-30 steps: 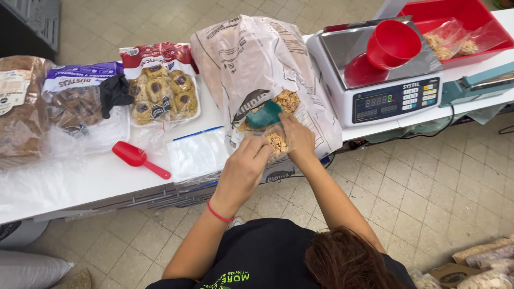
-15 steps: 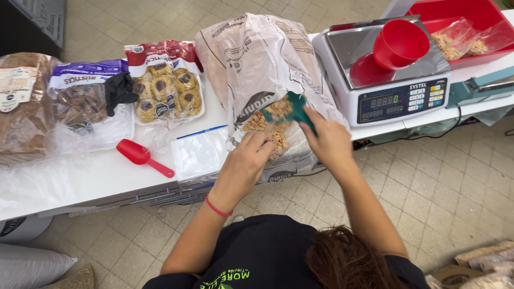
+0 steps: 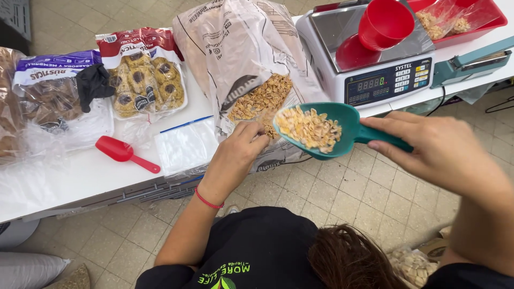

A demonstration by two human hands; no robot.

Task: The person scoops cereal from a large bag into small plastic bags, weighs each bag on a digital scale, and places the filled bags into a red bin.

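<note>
A white counter [image 3: 64, 182] runs across a tiled floor, crowded with bagged baked goods and a weighing station. At its near edge a large clear sack [image 3: 241, 59] leans open toward the person, so the flaked cereal [image 3: 262, 96] inside has slid down to the mouth, within easy reach.

The right hand [image 3: 444, 155] is wrapped around the handle of a teal scoop [image 3: 321, 128], thumb on top and fingers curled beneath. The scoop is held level and heaped with pale flakes, in the air just off the counter edge, between the sack and the scale [image 3: 369, 64]; keeping it flat looks like the way to avoid spilling. The left hand [image 3: 235, 155] rests at the sack's mouth with its fingers bent; it seems to pinch the plastic lip to keep the opening steady, though the exact grip is hard to make out.

On the scale's steel pan sits a red cup [image 3: 385, 21], tipped toward the person, beside a red tray [image 3: 482, 21]. Farther left lie a red scoop [image 3: 123, 152], an empty zip bag [image 3: 184, 144] and a packet of biscuits [image 3: 142, 75].
</note>
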